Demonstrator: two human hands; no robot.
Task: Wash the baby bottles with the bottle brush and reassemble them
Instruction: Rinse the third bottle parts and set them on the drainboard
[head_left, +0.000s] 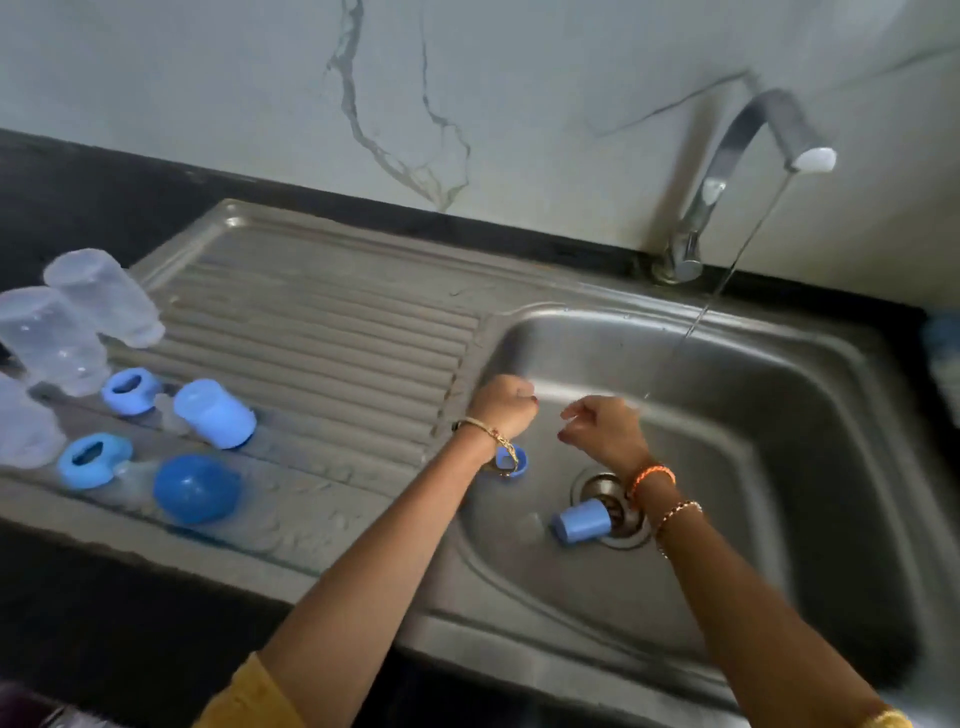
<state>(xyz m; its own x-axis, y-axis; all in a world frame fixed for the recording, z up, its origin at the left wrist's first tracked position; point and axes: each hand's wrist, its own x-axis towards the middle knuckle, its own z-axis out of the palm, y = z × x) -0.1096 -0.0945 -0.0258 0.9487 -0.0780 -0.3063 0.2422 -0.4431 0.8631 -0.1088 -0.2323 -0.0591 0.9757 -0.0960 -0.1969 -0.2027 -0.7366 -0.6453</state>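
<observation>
Three clear bottle bodies (104, 296) (49, 338) (23, 421) stand upside down at the left end of the drainboard. Beside them lie two blue collar rings (130, 389) (93, 460), two blue caps (213, 413) (197, 488) and clear teats (166, 410). In the sink basin (779, 415), a third blue ring (511, 460) shows behind my left wrist, and a blue cap (582, 519) lies on its side at the drain (618, 514). My left hand (504, 408) is a closed fist over the basin's left edge. My right hand (602, 431) hangs beside it, fingers loosely curled, with nothing visible in it. No brush is in view.
The tap (748, 156) at the back right runs a thin stream of water (701, 312) into the basin, just right of my hands. The ribbed steel drainboard (322, 332) lies between the bottles and the basin. Dark counter surrounds the sink, with a marble wall behind it.
</observation>
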